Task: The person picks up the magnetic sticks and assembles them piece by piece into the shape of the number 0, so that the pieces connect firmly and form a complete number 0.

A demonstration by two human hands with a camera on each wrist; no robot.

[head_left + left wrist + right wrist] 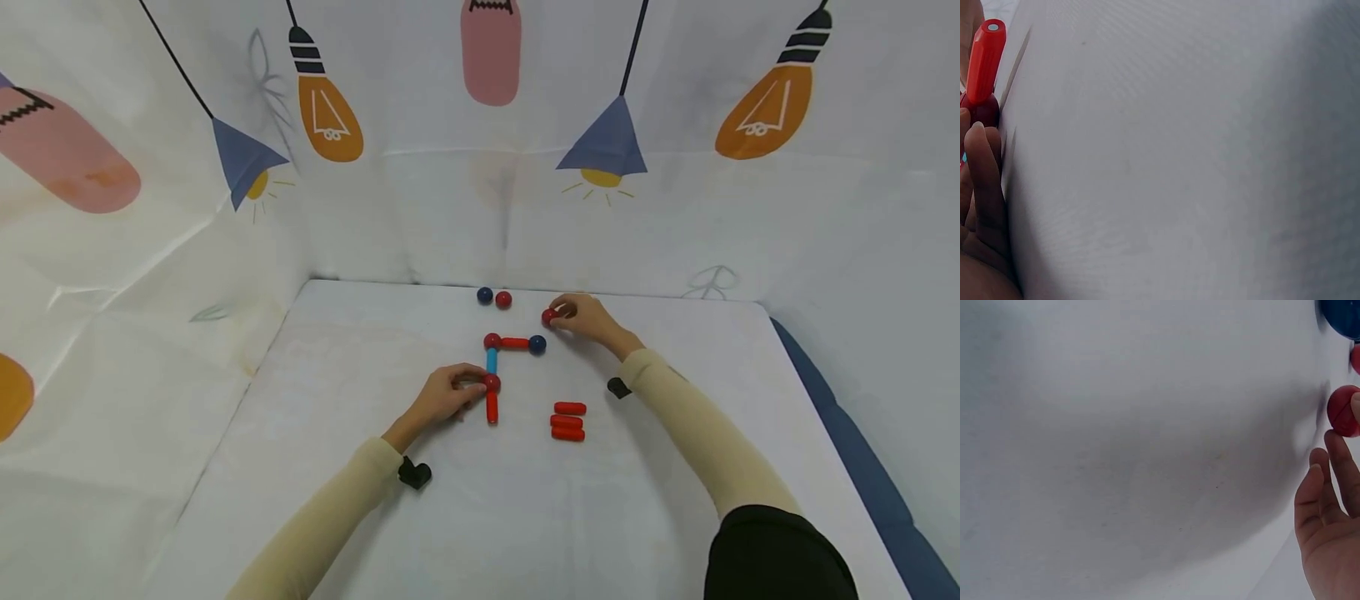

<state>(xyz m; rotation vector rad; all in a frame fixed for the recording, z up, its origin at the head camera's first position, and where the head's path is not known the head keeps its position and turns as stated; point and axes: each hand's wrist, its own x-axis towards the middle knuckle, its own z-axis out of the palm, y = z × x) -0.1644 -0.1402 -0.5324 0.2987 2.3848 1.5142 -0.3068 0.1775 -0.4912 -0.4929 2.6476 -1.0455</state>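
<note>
On the white table a joined figure of balls and rods lies flat. Its upper red ball (pixel 492 341) joins a red rod (pixel 514 342) ending in a dark blue ball (pixel 537 345). A light-blue rod (pixel 492 361) runs down to the lower red ball (pixel 492 382), which my left hand (pixel 442 394) pinches from the left side. From that ball a lower red rod (pixel 492 409) points toward me; the left wrist view shows a silvery dot on its end. My right hand (pixel 591 317) pinches a loose red ball (pixel 549 317) between thumb and fingers, up and right of the figure.
Several loose red rods (pixel 567 422) lie stacked side by side to the right. Near the table's back edge sit a dark blue ball (pixel 485 296) and a red ball (pixel 503 299). A white sheet (pixel 450 217) printed with lamps hangs behind. Blue fabric (pixel 862 442) borders the right edge.
</note>
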